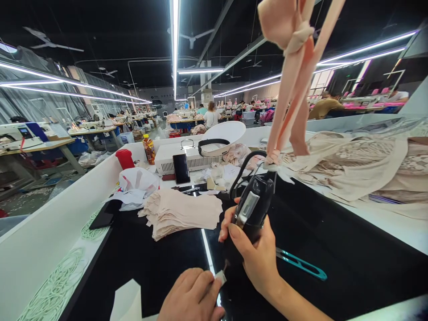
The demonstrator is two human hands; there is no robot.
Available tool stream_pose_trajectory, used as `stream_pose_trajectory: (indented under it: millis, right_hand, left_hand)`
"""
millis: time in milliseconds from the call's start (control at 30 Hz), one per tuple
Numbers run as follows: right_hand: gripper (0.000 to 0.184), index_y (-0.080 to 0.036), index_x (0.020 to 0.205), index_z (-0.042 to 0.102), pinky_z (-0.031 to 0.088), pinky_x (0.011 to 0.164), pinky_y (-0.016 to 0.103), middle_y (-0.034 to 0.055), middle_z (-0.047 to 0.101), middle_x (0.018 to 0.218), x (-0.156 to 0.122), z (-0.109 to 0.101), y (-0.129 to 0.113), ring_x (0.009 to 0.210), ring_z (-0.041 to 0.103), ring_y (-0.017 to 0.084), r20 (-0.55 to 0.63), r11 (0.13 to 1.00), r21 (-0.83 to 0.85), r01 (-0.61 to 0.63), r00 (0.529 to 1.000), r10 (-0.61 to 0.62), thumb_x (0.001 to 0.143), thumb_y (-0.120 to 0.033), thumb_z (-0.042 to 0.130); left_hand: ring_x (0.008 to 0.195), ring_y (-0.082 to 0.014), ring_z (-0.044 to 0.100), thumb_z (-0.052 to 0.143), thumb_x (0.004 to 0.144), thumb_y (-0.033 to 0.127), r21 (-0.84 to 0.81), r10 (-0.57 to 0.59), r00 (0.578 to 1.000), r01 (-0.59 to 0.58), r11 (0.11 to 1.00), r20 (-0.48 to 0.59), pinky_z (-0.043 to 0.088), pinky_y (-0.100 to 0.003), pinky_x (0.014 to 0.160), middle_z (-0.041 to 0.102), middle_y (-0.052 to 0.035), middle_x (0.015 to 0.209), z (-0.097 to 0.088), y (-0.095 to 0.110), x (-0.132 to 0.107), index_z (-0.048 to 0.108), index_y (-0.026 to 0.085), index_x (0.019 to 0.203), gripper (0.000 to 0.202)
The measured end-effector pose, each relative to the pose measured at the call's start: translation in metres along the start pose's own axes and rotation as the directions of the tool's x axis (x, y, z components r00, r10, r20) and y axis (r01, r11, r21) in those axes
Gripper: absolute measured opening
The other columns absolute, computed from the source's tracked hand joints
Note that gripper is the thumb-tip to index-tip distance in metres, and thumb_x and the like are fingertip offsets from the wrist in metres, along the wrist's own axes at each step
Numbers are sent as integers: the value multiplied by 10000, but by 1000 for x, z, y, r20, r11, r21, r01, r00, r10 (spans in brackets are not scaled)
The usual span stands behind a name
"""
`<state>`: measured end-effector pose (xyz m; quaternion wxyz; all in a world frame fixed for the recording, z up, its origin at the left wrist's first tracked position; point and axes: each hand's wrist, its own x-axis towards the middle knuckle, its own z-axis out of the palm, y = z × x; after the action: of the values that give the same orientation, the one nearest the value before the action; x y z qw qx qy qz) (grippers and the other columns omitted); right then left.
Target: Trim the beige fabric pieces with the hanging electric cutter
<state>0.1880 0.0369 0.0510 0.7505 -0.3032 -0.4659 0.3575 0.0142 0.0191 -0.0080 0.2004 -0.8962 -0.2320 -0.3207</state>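
Note:
My right hand [259,256] is wrapped around a black handheld electric tool [262,200] with a silver metal plate on its side. Knotted peach fabric strips [294,80] run up from the tool's top, beside a black cord. Just below and left of it, my left hand [192,296] has its fingers closed on a small pale piece [220,277] near the tool's dark lower end. What the piece is made of cannot be made out. Teal-handled thread snips [304,265] lie on the black work surface [150,272] to the right.
A stack of beige fabric pieces [187,211] lies ahead, with a phone [181,168] propped against a white box [167,158]. Pale green cord [55,285] is heaped left beside a black phone-like object [105,214]. Beige lace garments [361,165] are piled right. Several people sit farther off.

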Motion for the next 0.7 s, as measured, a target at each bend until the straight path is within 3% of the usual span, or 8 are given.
stream_pose_trajectory:
  millis: [200, 400, 533, 700]
  right_hand:
    - [230, -270, 1027, 585, 549, 546, 261, -46, 661, 823, -2, 5, -1, 578, 594, 126, -15, 999, -33, -27, 1000, 27, 893, -270, 772]
    - [255, -273, 1070, 585, 555, 560, 259, -42, 653, 835, -4, 1, 0, 604, 610, 130, 12, 998, -53, -20, 1000, 21, 904, -262, 777]
    - [338, -303, 1164, 567, 533, 543, 246, -47, 659, 830, -4, -2, 2, 591, 602, 127, 4, 999, -44, 16, 1000, -15, 913, -282, 792]
    - [364, -331, 1215, 557, 539, 566, 245, -52, 658, 847, -4, -3, 3, 597, 606, 123, 18, 999, -47, 25, 1000, -24, 935, -294, 786]
  left_hand:
    - [774, -126, 712, 253, 1167, 299, -8, -15, 1000, 15, 1000, -7, 579, -245, 746, 700, 2, 880, -4, 1, 3, 669, 156, 1089, 447]
    - [727, -109, 685, 316, 1105, 108, -19, 27, 1000, -27, 999, -15, 582, -195, 703, 659, -18, 838, -1, 3, -5, 664, 114, 1048, 353]
    - [664, -122, 657, 388, 1051, 43, -45, -7, 998, 10, 999, 56, 576, -209, 625, 634, -11, 816, 1, 6, -19, 663, 117, 1066, 285]
    - [677, -123, 649, 391, 1051, 39, -100, -37, 993, 49, 994, 116, 572, -207, 644, 643, -16, 855, -4, 6, -25, 647, 122, 1133, 281]
